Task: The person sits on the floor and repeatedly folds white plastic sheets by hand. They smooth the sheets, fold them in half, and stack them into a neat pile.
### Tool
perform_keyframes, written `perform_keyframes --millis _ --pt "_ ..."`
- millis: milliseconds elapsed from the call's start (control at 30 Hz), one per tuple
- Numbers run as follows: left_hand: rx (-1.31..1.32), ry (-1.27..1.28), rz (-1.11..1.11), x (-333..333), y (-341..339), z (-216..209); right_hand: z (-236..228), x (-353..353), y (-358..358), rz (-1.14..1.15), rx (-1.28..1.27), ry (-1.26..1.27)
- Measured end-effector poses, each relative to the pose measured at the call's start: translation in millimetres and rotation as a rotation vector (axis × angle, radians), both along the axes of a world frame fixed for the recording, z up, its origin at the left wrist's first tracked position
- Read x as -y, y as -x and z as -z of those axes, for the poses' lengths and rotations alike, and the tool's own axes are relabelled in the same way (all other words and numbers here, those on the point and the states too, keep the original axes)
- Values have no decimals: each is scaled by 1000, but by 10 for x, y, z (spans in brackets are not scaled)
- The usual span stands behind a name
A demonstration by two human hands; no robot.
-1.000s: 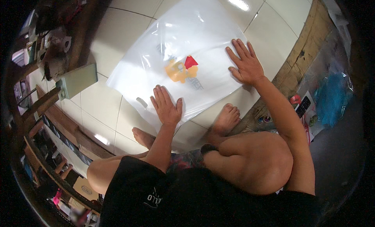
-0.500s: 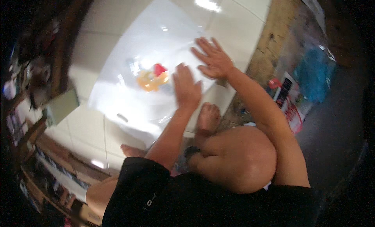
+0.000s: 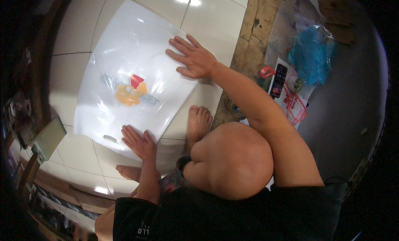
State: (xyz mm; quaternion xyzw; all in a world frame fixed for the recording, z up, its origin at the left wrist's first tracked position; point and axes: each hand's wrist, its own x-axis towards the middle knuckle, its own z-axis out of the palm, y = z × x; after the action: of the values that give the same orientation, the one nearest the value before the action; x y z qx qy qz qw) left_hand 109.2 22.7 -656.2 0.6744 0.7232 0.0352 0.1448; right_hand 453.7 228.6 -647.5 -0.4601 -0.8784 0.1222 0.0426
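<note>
A large white plastic bag [image 3: 124,54] lies flat on the tiled floor, with a red and orange printed picture in its middle. An oval handle hole [image 3: 110,139] is cut near its closest edge. My left hand [image 3: 141,144] rests on the near right corner of the bag, fingers stretched out. Farther up, my right hand [image 3: 193,59] lies flat on the bag's right edge with its fingers spread. Neither hand grips anything; both palms face down on the plastic.
Along the right runs a wooden board [image 3: 245,62]. Beyond it are a phone [image 3: 278,80], a roll of tape [image 3: 295,83], a red ring-shaped item [image 3: 267,72] and a blue plastic bundle [image 3: 314,54]. My bare foot [image 3: 199,124] stands by the bag. A greenish panel [image 3: 50,137] is at left.
My left hand has slid from beside the printed picture toward me, to the bag's near corner. My right hand stays spread on the right edge. The whole view has shifted.
</note>
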Motion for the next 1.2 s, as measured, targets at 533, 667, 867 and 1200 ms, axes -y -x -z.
perform_keyframes --millis 533,667,867,1200 --pt "-35 -15 20 29 56 -67 -103 -117 122 -28 57 47" --pt "-66 -11 35 35 59 -29 -209 -570 428 4 -20 -112" --pt "-73 59 7 74 105 -11 -12 -1427 1203 -40 -92 -287" --pt "-35 108 15 131 182 89 90 -1510 1097 -68 -85 -170"
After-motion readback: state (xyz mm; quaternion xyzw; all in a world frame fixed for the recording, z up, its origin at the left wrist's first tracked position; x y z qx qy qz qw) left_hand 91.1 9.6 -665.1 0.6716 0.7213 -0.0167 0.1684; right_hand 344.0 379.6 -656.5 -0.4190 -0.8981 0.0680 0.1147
